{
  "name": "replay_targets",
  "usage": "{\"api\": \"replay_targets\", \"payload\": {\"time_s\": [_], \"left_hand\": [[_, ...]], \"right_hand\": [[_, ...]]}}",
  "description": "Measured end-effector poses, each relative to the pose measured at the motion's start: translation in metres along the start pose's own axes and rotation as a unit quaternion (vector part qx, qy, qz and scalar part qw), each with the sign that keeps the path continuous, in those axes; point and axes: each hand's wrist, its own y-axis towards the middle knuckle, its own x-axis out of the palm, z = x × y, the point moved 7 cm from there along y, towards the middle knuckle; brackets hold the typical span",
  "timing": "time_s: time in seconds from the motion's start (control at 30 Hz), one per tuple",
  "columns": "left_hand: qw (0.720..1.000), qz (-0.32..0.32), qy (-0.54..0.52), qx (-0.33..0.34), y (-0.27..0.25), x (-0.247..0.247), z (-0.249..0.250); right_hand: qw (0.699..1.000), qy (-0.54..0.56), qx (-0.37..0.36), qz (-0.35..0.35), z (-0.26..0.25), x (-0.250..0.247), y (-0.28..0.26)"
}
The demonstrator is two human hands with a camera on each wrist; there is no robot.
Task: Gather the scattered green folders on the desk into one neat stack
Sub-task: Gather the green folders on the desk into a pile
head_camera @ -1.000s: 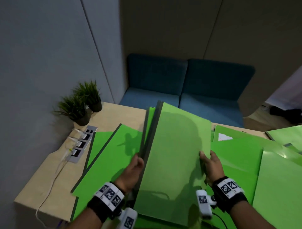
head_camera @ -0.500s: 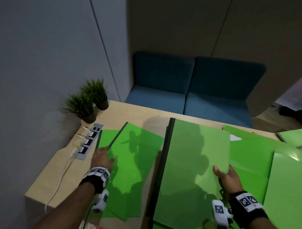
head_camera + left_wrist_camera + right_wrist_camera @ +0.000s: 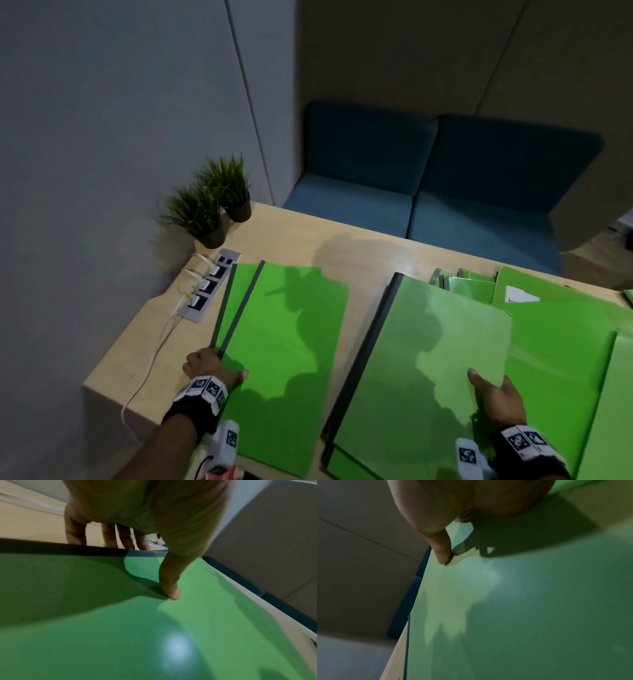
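Observation:
Two green folders with dark spines (image 3: pixel 287 342) lie overlapped on the left of the wooden desk (image 3: pixel 294 236). My left hand (image 3: pixel 222 365) pinches the top one at its spine edge, with the thumb (image 3: pixel 171 592) on the cover and the fingers (image 3: pixel 125 539) reaching past the spine. A stack of green folders (image 3: pixel 421 359) lies flat in the middle. My right hand (image 3: pixel 489 387) holds its right edge, thumb (image 3: pixel 441 553) on top and fingers hidden beneath. More green folders (image 3: pixel 565 359) lie scattered to the right.
Two small potted plants (image 3: pixel 209 209) and a power strip (image 3: pixel 209 287) with white cables sit at the desk's back left, close to the left folders. A grey wall runs along the left. A blue sofa (image 3: pixel 428 192) stands beyond the far edge.
The stack, held upright by both hands a second ago, now lies flat. My left hand let go of it, moved to the left folders and took hold of the spine edge.

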Motion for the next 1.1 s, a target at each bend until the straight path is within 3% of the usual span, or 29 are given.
{"api": "replay_targets", "payload": {"time_s": [0.07, 0.17, 0.3, 0.47, 0.77, 0.9, 1.0, 1.1], "left_hand": [[1.0, 0.009, 0.007, -0.013, -0.002, 0.001, -0.005], [0.996, 0.007, -0.087, -0.006, -0.004, 0.003, 0.002], [0.992, -0.032, -0.123, 0.003, -0.01, 0.003, 0.016], [0.971, -0.118, -0.185, 0.092, -0.017, 0.011, 0.038], [0.879, -0.08, -0.406, 0.235, -0.053, -0.057, 0.071], [0.836, -0.137, -0.429, 0.314, -0.094, -0.051, 0.121], [0.809, -0.169, -0.433, 0.358, -0.128, -0.034, 0.156], [0.786, -0.21, -0.444, 0.374, -0.174, -0.01, 0.177]], "right_hand": [[1.0, -0.012, -0.012, 0.005, -0.005, -0.001, 0.0], [0.999, -0.022, -0.026, 0.018, -0.013, 0.0, -0.004], [0.999, -0.038, -0.016, 0.01, -0.001, 0.001, 0.004], [0.999, -0.042, -0.021, -0.022, -0.014, 0.003, -0.005], [0.995, 0.051, -0.074, -0.042, -0.055, -0.015, -0.02], [0.991, 0.064, -0.101, -0.065, -0.079, -0.006, -0.027], [0.989, 0.07, -0.11, -0.063, -0.066, -0.008, -0.006], [0.99, 0.07, -0.102, -0.07, -0.073, -0.007, -0.026]]}}
